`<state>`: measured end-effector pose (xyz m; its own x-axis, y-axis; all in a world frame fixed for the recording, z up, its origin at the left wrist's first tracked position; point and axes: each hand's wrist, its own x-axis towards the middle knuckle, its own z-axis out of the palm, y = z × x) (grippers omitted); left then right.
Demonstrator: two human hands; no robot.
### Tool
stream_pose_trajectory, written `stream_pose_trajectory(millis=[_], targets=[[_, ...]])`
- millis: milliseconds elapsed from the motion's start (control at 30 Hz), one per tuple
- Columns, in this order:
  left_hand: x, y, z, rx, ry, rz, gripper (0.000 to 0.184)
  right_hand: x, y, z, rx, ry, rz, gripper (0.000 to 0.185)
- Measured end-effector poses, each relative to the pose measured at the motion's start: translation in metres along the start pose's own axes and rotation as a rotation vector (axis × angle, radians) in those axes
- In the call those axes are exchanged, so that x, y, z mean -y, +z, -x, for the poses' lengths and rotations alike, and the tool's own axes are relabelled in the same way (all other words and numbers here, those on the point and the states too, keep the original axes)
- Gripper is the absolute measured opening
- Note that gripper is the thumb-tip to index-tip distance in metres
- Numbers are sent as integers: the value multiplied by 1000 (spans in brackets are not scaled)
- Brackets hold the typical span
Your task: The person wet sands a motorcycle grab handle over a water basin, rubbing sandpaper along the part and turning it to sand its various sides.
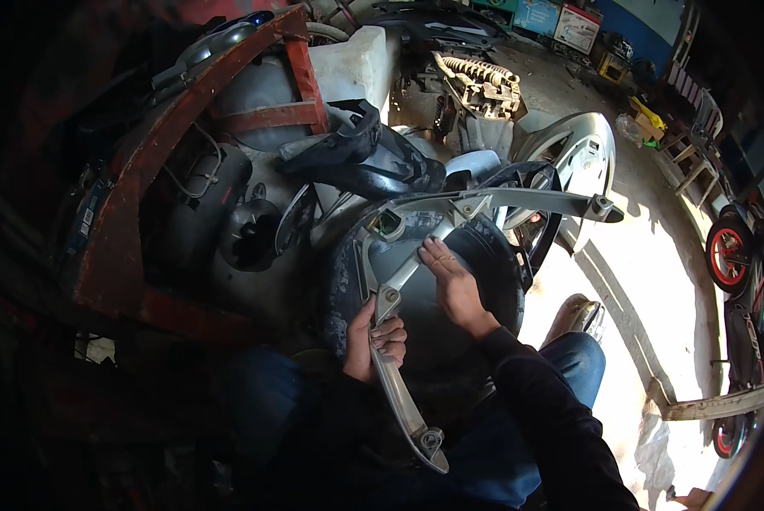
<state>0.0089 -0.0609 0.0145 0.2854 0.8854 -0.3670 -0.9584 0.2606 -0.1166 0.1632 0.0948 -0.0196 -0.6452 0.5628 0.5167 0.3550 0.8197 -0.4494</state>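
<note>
Left hand grips a curved, branching metal frame.

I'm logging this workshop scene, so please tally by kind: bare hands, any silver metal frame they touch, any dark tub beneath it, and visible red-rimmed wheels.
Hands (left hand, right hand): 2
Silver metal frame: 1
Dark tub: 1
Red-rimmed wheels: 2
Total: 6

Left side: blocked by rust-red metal frame. Far side: jammed, glossy black plastic fairing plus curved silver panel. Widest opening: right, over sunlit grey floor. Branched silver metal bracket lies across the mouth of the round black tub; free gap there just right of the right hand.
</note>
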Motion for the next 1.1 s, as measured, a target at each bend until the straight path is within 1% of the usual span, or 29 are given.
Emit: stream_pose_trajectory(millis=[67, 100, 133, 200, 267, 300, 333, 400, 433, 467, 533, 567, 600, 667, 700, 733, 800, 833, 867, 933, 967, 1000, 1067, 1100], targets=[[2, -2, -1, 95, -18, 25, 39, 4, 12, 12, 19, -8, -11, 59], [3, -2, 0, 94, -25, 22, 39, 14, 16, 17, 36, -16, -24, 58], [2, -1, 0, 93, -17, 5, 40, 24, 16, 25, 137, -45, -109, 60], [1, -1, 1, 90, -4, -7, 40, 17, 10, 22, 148, -142, -80, 60], [0, -4, 1, 124, -54, 41, 41, -8, 7, 12, -12, -35, 58, 62], [0, -3, 1, 123, -51, 43, 41, -13, 5, 6, -79, -44, 139, 63], [2, -1, 1, 126, -77, 85, 42, -9, 7, 10, -78, -44, 138, 63], [2, 1, 0, 132, -106, 120, 42, 11, 14, 24, 6, -52, 47, 61], [0, -1, 0, 129, -106, 109, 42, 16, 21, 31, 67, -144, 1, 60], [-2, -2, 0, 124, -102, 99, 43, 10, 21, 28, 65, -149, 0, 60], [-1, -3, 2, 127, -111, 128, 43, -8, 12, 17, 12, -94, 93, 59], [0, -3, 2, 134, -123, 159, 43, -19, 7, 9, -70, -57, 163, 61], [1, -3, 3, 132, -123, 161, 43, -21, 3, 6, -55, -19, 208, 63], [2, 2, 2, 153, -185, 218, 43, -2, 9, 16, 41, -55, -14, 67], [1, 2, 2, 173, -183, 203, 44, 16, 5, 22, 156, -142, -73, 68], [0, 1, 4, 170, -182, 204, 44, 14, 5, 21, 156, -140, -75, 68], [-3, 0, 6, 187, -195, 206, 44, -2, 1, 12, 119, -188, -45, 69], [-3, 1, 7, 184, -192, 208, 44, -10, -2, 4, 9, -132, 101, 65], [-1, 5, 7, 190, -191, 236, 45, -18, -2, 0, -48, -110, 154, 65], [2, 6, 7, 199, -202, 265, 45, 6, -1, 9, 8, -50, 89, 64], [0, 6, 7, 197, -210, 267, 45, 10, 6, 20, 147, -137, -15, 62], [-3, 5, 8, 194, -212, 272, 45, 18, 7, 28, 229, -236, -41, 62], [-5, 1, 9, 198, -215, 279, 44, -3, 8, 20, 170, -165, 10, 61], [-5, 0, 9, 196, -194, 294, 44, -15, 4, 14, 111, -104, 113, 61]])
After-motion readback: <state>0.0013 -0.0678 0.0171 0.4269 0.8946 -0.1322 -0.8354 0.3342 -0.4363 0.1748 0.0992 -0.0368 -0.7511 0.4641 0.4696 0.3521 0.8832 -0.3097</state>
